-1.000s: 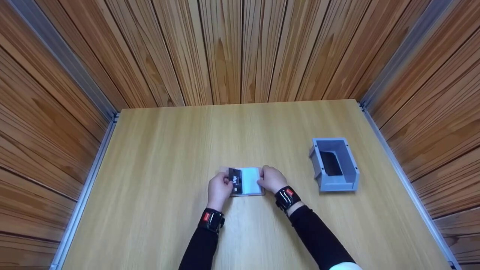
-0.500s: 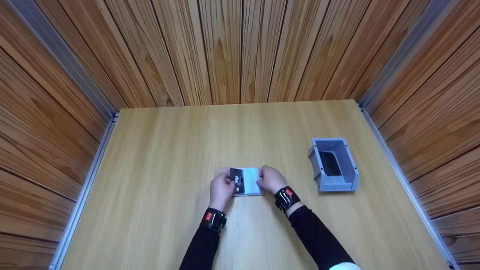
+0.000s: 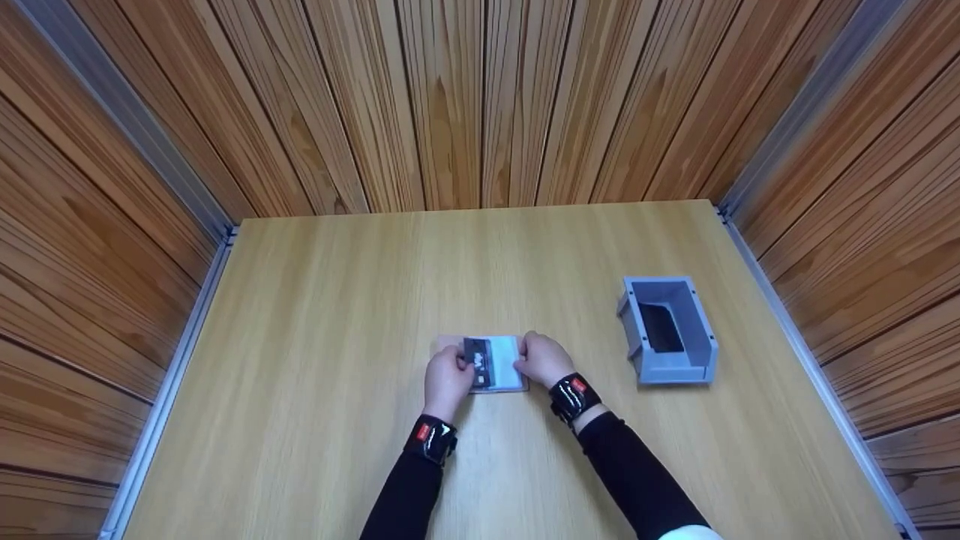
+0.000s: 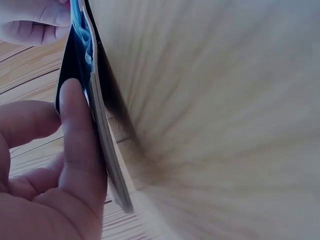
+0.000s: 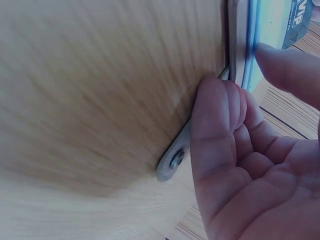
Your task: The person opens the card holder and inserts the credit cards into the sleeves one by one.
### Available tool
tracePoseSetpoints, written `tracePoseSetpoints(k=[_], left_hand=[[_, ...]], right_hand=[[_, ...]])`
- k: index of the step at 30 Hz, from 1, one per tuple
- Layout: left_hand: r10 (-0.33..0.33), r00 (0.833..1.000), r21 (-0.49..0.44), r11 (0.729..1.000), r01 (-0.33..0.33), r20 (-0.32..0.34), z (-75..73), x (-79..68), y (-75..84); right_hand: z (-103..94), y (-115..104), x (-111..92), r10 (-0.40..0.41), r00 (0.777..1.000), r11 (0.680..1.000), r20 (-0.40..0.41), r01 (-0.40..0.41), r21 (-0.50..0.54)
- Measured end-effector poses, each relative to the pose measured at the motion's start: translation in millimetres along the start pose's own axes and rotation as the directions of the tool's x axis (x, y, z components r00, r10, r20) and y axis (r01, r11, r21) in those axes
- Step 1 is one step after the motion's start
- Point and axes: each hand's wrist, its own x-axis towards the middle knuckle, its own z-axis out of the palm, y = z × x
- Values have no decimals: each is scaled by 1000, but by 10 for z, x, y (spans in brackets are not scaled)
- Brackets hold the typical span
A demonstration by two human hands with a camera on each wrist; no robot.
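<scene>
Has one grey bin well to the right of the right hand, on the table, with one dark shape inside, hard to identify. Pinches one black card marked "VIP" with the left hand, over one wallet between both hands; grips the wallet's right edge with the right thumb and fingers. Hides the card's left edge and part of the wallet behind the left hand. Shows one strap, partly covered by the right fingers. Wears two wristbands, one behind each hand, and two dark sleeves, cut off at the bottom.
</scene>
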Motion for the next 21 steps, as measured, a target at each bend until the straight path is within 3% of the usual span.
tracePoseSetpoints(k=[9,16,21], left_hand=[[51,999,28,998,-51,9,19,1,27],[121,993,83,989,-121,3,66,2,39],[130,991,92,987,-132,23,102,2,51]], right_hand=[[-14,9,-11,-4,1000,1000,-3,4,7],[-4,28,-15,-55,998,998,-33,55,-12],[-8,29,-24,-69,996,998,-48,68,-12]])
